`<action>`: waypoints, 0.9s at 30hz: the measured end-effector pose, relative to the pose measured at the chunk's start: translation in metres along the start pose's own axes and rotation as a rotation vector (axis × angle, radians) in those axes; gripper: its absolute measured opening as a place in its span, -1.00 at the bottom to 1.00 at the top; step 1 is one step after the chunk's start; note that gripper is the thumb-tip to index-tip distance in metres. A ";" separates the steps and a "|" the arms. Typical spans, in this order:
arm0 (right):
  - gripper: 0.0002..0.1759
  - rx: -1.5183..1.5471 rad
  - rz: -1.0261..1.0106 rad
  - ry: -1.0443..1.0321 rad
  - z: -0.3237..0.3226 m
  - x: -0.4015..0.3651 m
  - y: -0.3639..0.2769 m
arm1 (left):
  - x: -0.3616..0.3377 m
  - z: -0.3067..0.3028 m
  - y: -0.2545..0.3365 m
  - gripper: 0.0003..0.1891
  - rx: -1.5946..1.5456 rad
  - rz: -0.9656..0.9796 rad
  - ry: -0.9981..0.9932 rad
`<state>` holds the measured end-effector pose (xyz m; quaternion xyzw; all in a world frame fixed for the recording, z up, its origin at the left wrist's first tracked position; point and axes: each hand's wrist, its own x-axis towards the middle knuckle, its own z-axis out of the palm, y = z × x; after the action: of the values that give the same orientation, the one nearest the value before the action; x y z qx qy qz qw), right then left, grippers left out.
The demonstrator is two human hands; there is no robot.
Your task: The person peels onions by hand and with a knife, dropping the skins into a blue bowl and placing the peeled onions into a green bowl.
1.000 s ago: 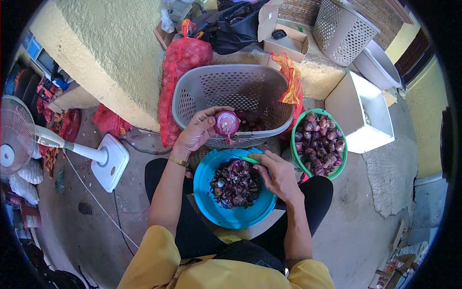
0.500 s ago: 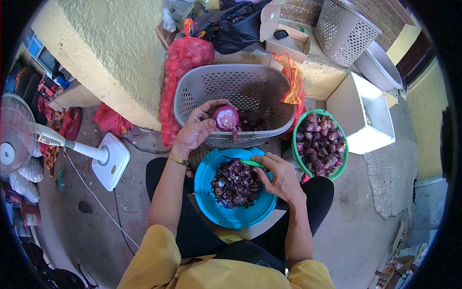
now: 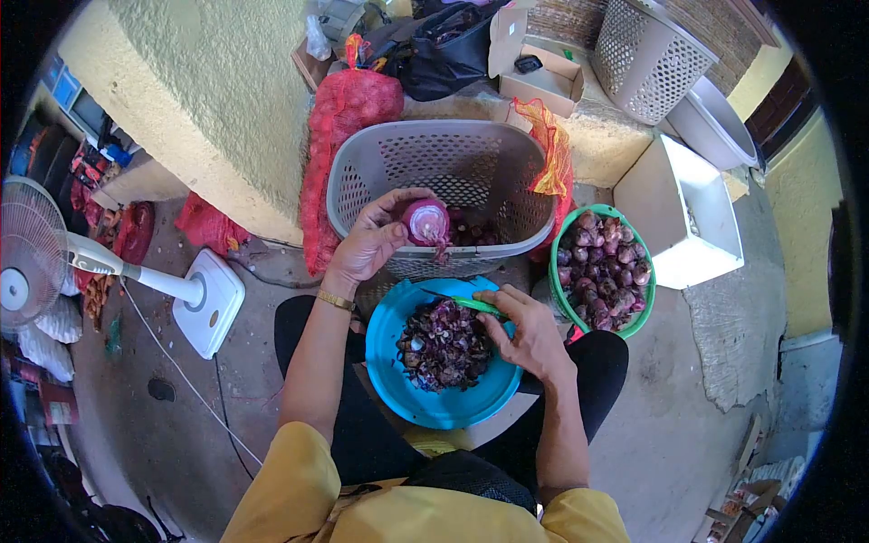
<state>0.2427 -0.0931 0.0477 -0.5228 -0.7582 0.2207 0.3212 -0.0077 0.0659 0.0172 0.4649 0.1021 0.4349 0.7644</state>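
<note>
Between the fingers of my left hand (image 3: 369, 242) is a red onion (image 3: 425, 223), its pale cut face showing, over the near rim of a grey perforated basket (image 3: 362, 145). My right hand (image 3: 525, 333) grips a knife with a green handle (image 3: 478, 306); its dark blade points left above the peelings. Below, a blue basin (image 3: 385, 385) holds many dark onion skins and scraps (image 3: 444, 348). More onions lie deep in the grey basket. To the right, a green basket (image 3: 648, 299) is filled with unpeeled red onions (image 3: 602, 271).
A red mesh sack (image 3: 348, 109) stands left of the grey basket. A white fan (image 3: 136, 269) is at the left, its cable (image 3: 181, 376) on the floor. A white box (image 3: 674, 213) and another perforated basket (image 3: 647, 63) are at the right and back right.
Almost nothing differs. The onion in my left hand has turned very slightly, and both hands remain in nearly the same places.
</note>
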 end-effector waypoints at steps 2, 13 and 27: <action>-0.71 0.072 0.002 0.017 -0.002 0.001 -0.003 | 0.001 0.000 0.001 -0.32 -0.021 -0.030 -0.028; -0.73 0.308 0.171 0.239 0.006 0.002 0.003 | 0.002 0.012 0.004 -0.29 0.091 -0.029 0.055; -0.88 0.262 0.334 0.287 0.047 -0.004 0.021 | 0.015 0.001 -0.070 -0.49 0.701 -0.143 0.109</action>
<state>0.2232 -0.0892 0.0002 -0.6208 -0.5729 0.2905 0.4494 0.0423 0.0634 -0.0346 0.6664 0.3182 0.3430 0.5805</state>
